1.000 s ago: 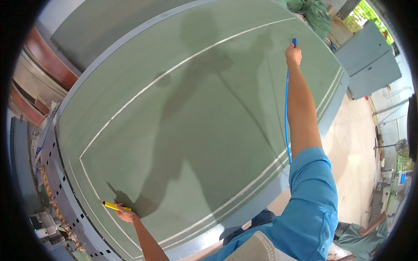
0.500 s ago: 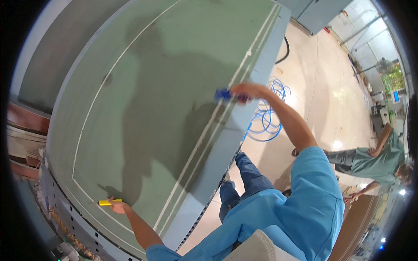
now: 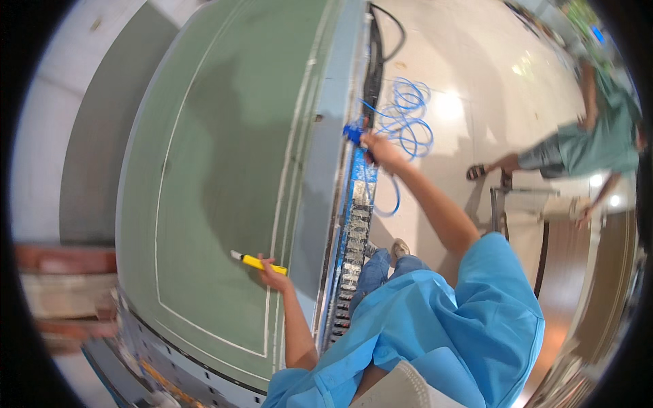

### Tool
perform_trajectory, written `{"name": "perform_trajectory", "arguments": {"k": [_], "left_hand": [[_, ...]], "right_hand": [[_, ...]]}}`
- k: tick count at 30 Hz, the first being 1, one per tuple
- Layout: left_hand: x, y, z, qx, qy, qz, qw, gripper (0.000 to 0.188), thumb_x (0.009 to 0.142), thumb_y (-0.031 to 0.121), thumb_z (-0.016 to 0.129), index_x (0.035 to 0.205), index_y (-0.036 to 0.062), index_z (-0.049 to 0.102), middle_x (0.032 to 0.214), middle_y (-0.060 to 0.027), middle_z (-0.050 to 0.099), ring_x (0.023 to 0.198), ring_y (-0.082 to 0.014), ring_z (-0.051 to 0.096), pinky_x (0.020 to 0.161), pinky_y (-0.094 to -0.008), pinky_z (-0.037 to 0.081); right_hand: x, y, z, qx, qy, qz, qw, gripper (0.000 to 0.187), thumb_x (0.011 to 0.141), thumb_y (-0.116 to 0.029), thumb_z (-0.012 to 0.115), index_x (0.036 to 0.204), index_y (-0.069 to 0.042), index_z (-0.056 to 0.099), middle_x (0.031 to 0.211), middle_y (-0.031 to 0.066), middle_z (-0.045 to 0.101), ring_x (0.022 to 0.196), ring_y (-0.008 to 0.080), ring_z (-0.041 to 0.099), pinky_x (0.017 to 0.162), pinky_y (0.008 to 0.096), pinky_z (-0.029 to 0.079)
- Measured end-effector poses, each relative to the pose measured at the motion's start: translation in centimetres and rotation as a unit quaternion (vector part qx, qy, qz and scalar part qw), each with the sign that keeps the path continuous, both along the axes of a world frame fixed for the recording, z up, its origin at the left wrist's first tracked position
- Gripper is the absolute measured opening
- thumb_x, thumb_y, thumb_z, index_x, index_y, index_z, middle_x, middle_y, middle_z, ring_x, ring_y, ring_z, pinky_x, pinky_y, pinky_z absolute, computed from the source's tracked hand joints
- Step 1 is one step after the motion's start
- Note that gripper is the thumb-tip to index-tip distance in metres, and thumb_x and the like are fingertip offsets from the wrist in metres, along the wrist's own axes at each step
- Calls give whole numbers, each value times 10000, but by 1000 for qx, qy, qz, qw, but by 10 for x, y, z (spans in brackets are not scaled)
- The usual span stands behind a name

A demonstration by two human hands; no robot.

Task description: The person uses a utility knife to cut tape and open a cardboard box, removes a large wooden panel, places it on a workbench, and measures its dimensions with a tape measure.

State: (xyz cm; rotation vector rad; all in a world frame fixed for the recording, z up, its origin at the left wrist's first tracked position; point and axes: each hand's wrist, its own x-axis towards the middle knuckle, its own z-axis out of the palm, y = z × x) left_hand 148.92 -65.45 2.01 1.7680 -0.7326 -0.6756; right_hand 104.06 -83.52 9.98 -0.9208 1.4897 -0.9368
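The left hand (image 3: 273, 275) has its fingers clamped on the yellow knife (image 3: 254, 262), whose pale tip juts leftward beyond them, over the green table (image 3: 211, 292). The right hand (image 3: 383, 152) appears closed around a blurred blue tool (image 3: 352, 134) at the table's right edge. Both hands are nearer that edge than half a second ago.

We see a slim yellow cutter (image 3: 262, 264) with a dark collar and pale tip, held aslant over the table (image 3: 218, 292), nearer its right edge, the tip pointing away from that edge. Our blue tool (image 3: 352, 133), blurred so its shape is unclear, is held at the right edge, farther up.
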Motion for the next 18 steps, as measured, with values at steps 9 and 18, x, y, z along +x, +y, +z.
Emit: {"name": "perform_trajectory", "arguments": {"k": [9, 18], "left_hand": [[-212, 125, 31, 224, 453, -592, 627, 480, 1055, 396, 368, 907, 13, 618, 1376, -295, 536, 1284, -383, 528, 1161, -482, 315], [-316, 266, 22, 487, 405, -536, 558, 419, 1017, 432, 452, 944, 40, 582, 1170, -194, 590, 1025, -308, 602, 987, -439, 448]], "right_hand": [[17, 331, -88, 214, -535, -381, 723, 290, 879, -125, 689, 1017, 39, 493, 859, 162, 562, 693, 319, 651, 739, 504, 645], [84, 602, -118, 81, -645, -391, 651, 578, 937, -570, 594, 1245, -81, 578, 1120, 99, 619, 922, 240, 617, 736, 379, 504]]}}
